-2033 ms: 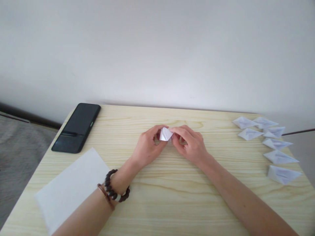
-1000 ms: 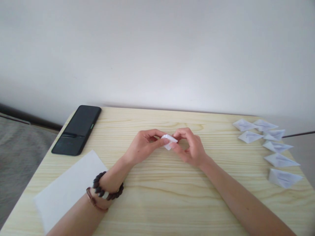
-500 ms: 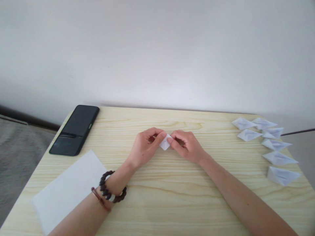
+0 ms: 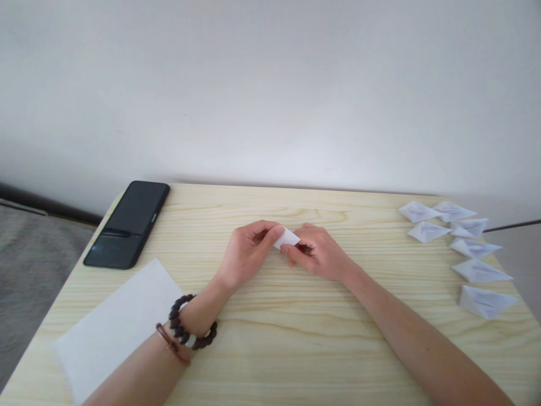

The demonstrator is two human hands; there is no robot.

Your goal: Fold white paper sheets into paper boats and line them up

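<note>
A small folded piece of white paper (image 4: 289, 237) is held between my two hands, over the middle of the table. My left hand (image 4: 249, 248) pinches its left end, thumb on top. From the other side my right hand (image 4: 319, 251) grips the lower right edge between thumb and fingers. Its far fingers are partly hidden behind the paper. On the right side of the table stand several folded white paper boats (image 4: 479, 271), grouped near the edge.
A black smartphone (image 4: 127, 225) lies at the far left of the wooden table (image 4: 279, 349). Below it is a sheet of white paper (image 4: 118, 327), partly under my left forearm. A pale wall (image 4: 270, 96) rises behind the table's back edge.
The folded paper has turned from a diamond facing me to a slanted, narrower shape. My right thumb has shifted down and left along its lower edge. The left hand has barely moved.
</note>
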